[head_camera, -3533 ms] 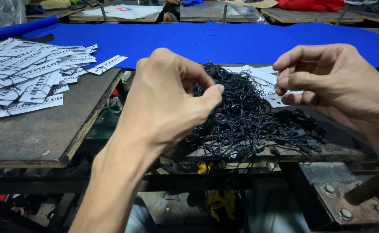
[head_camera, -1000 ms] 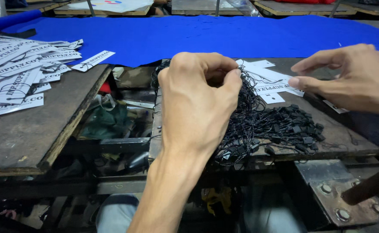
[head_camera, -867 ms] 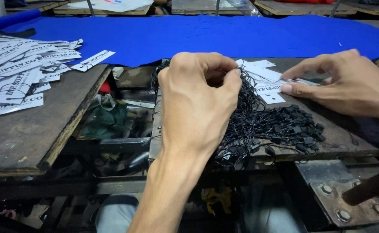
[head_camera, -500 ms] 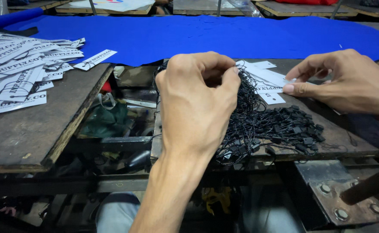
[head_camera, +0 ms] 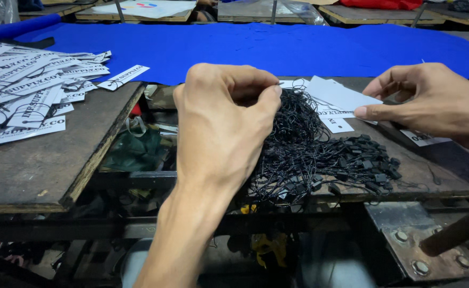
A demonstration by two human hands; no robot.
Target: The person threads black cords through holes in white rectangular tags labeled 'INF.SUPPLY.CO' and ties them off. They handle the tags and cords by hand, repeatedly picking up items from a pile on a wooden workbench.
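A: Far left first, what lies there?

B: A spread of white printed hang tags with black loops threaded through them, heaped on the left wooden bench. Behind them a blue cloth runs across the whole width.

A: And the left hand?

B: The left hand is raised over the gap between the benches, thumb and fingertips pinched together on a thin black string at the top of the pile of black tag strings. That tangle sits on the right bench, its small black plastic ends bunched toward the right.

A: What about the other side?

B: The right hand holds a blank-faced white tag by its edge, thumb under and forefinger on top, clamped on the card and tilted above the bench. A few more white tags lie flat under it, just beside the strings. Lower right, a metal plate with bolts.
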